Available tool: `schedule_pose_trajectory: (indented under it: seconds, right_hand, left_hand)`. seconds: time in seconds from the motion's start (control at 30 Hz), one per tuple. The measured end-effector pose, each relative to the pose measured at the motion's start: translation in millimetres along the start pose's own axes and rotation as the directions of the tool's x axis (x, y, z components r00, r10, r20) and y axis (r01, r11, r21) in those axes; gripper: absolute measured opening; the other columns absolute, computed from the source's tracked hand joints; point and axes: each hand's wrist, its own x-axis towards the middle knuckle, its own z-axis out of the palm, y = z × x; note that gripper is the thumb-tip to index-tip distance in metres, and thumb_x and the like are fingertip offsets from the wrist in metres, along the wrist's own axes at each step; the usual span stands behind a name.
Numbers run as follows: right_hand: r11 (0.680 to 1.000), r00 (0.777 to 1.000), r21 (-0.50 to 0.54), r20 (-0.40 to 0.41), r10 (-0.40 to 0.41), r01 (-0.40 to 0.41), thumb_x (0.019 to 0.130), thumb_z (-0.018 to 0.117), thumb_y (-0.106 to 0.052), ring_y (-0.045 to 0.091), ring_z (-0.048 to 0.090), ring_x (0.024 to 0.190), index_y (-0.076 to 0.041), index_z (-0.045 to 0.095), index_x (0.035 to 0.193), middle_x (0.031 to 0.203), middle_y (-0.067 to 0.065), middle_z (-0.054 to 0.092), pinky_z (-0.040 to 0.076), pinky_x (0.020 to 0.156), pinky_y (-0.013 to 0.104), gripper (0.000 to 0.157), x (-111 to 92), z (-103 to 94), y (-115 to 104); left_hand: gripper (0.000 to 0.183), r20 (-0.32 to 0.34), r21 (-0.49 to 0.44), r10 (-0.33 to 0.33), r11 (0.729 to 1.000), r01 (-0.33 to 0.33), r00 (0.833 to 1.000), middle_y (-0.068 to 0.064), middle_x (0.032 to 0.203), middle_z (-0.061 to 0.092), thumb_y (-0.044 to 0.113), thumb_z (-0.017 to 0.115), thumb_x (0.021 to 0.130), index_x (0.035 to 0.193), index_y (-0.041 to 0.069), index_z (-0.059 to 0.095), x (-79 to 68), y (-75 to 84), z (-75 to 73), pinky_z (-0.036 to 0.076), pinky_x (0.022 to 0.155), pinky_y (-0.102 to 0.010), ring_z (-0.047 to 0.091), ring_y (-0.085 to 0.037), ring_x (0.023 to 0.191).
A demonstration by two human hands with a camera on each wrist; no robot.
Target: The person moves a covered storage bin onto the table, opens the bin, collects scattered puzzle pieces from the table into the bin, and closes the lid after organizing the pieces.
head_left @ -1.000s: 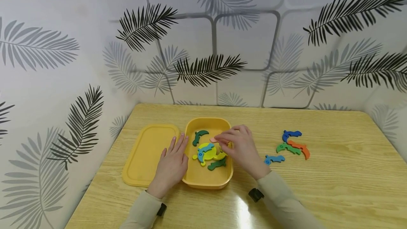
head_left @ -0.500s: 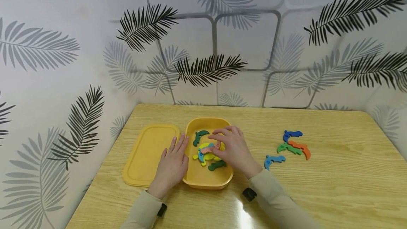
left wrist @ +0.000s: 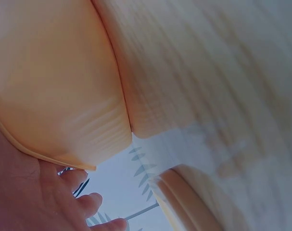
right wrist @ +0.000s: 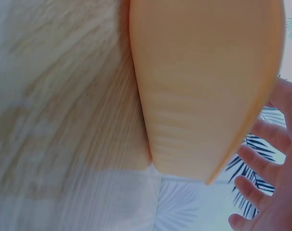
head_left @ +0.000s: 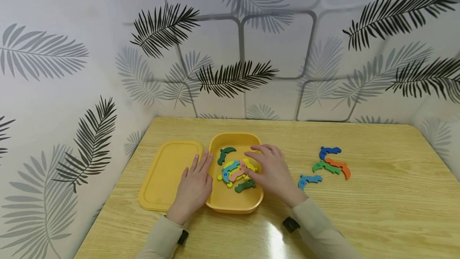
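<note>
My left hand (head_left: 194, 185) rests at the left rim of the yellow plastic box (head_left: 230, 203), its fingers straight. Over the right rim hovers my right hand (head_left: 274, 169), fingers apart and gripping nothing; its thumb is close to a pink bird-like puzzle piece (head_left: 237, 175), and I cannot tell whether they touch. That pink piece lies on a yellow rounded piece (head_left: 230, 185), beside a light-blue piece (head_left: 231, 167). Two dark green pieces lie in the box, one (head_left: 225, 155) behind and one (head_left: 245, 186) in front. The right wrist view shows spread fingers (right wrist: 259, 163) outside the box wall.
The box's yellow lid (head_left: 170, 175) lies flat on the wooden table (head_left: 388, 195) to the left. On the right are loose pieces: dark blue (head_left: 330, 152), orange (head_left: 339, 167), green (head_left: 326, 168) and light blue (head_left: 310, 180). A patterned wall (head_left: 223, 107) stands behind the table.
My right hand carried the pink piece down onto the yellow piece, let it go and drew slightly back to the right. The left hand has stayed in place.
</note>
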Motion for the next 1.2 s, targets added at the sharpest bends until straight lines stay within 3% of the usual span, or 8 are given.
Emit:
schedule_pose_trajectory:
  seconds: [0.63, 1.03, 1.2]
  right_hand:
    - [0.993, 0.989, -0.018, -0.093, 0.117, -0.12, 0.089, 0.072, -0.031, 0.041, 0.033, 0.133, -0.012, 0.062, 0.132, 0.142, 0.014, 0.05, 0.022, 0.106, 0.063, 0.047, -36, -29.4, 33]
    - [0.989, 0.985, -0.076, -0.127, 0.113, -0.123, 0.086, 0.077, -0.028, 0.045, 0.039, 0.127, -0.007, 0.065, 0.127, 0.134, 0.018, 0.056, 0.025, 0.101, 0.067, 0.048, -60, -40.8, 55]
    - [0.988, 0.987, -0.079, -0.1, 0.124, -0.132, 0.086, 0.076, -0.027, 0.045, 0.039, 0.127, -0.008, 0.066, 0.126, 0.132, 0.017, 0.057, 0.025, 0.101, 0.067, 0.045, -66, -45.2, 62]
  left_hand:
    - [0.056, -0.001, 0.021, 0.003, 1.0, -0.003, 1.0, 0.0, 0.162, 0.022, 0.017, 0.044, 0.102, 0.156, 0.015, 0.031, 0.1, -1.1, 1.9, 0.023, 0.109, -0.063, 0.016, -0.027, 0.148]
    - [0.056, -0.002, 0.019, 0.012, 1.0, -0.012, 1.0, -0.001, 0.162, 0.022, 0.017, 0.044, 0.102, 0.156, 0.014, 0.031, -0.4, -2.1, 1.9, 0.023, 0.109, -0.063, 0.016, -0.028, 0.148]
    - [0.056, 0.004, 0.015, 0.008, 1.0, -0.008, 1.0, 0.001, 0.162, 0.021, 0.017, 0.043, 0.102, 0.156, 0.015, 0.03, -0.6, -1.5, 0.4, 0.023, 0.109, -0.064, 0.015, -0.027, 0.148]
